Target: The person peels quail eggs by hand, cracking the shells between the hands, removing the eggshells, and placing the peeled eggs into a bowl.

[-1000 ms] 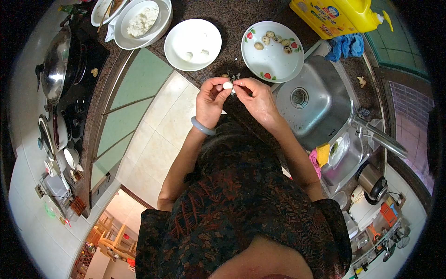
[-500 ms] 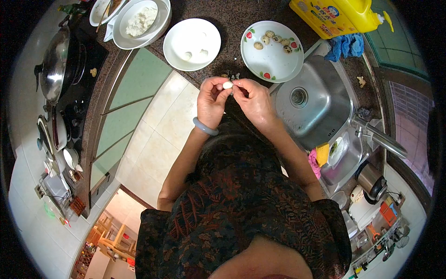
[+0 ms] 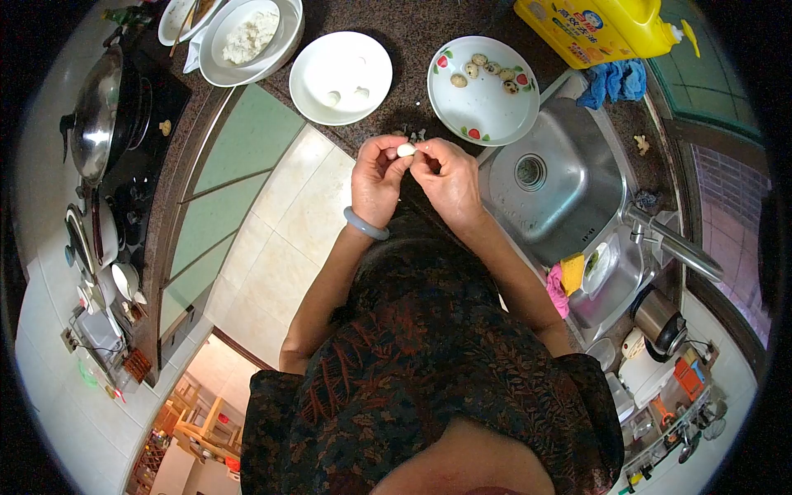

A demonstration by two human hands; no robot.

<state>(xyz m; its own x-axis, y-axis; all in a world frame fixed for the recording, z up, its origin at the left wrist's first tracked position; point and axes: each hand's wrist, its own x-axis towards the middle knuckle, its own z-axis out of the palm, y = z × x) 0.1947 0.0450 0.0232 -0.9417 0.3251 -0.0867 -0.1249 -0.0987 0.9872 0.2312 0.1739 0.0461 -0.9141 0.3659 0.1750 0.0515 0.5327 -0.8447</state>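
Observation:
A small white peeled quail egg (image 3: 405, 150) is pinched in the fingertips of my left hand (image 3: 377, 181), which wears a grey bangle (image 3: 366, 224). The thumb and forefinger of my right hand (image 3: 448, 175) close on the egg's right end. Just beyond my fingertips, bits of shell (image 3: 418, 134) lie on the dark counter. Ahead to the left is a white bowl (image 3: 318, 49) with several peeled eggs in it. To the right, a strawberry-patterned bowl (image 3: 452, 115) holds several speckled quail eggs (image 3: 492, 68).
A steel sink (image 3: 569, 190) with a tap (image 3: 681, 247) lies right of my hands. A yellow jug (image 3: 594, 29) and blue cloth (image 3: 615, 82) stand behind it. Far left are a wok (image 3: 95, 115) and nested bowls (image 3: 289, 41) holding white crumbly food.
My right hand has shifted slightly left and its wrist has turned a little. The egg stays between my fingertips, and the bowls have not moved.

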